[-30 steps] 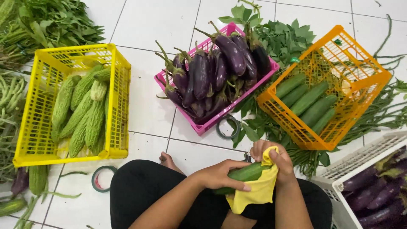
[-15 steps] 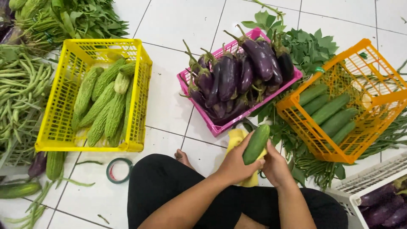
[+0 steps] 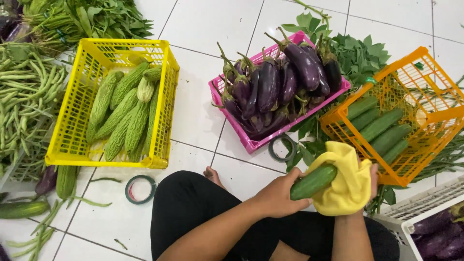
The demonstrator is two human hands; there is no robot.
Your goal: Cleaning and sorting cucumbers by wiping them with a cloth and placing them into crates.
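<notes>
Wiping a cucumber [image 3: 313, 181] with a yellow cloth [image 3: 344, 186], 3 crates of vegetables ahead.

Just beyond right hand [image 3: 369, 180]: orange crate [image 3: 437, 113] of smooth green cucumbers. Ahead of left hand [image 3: 279, 195]: pink crate [image 3: 251, 142] heaped with dark purple eggplants; far to its left, yellow crate [image 3: 162, 104] of ridged bitter gourds. Left fingers curled around 1 glossy, dark green cucumber, angled up rightward between both hands. Right hand mostly hidden, wrapped in the cloth, pressed against the cucumber's far end.
</notes>
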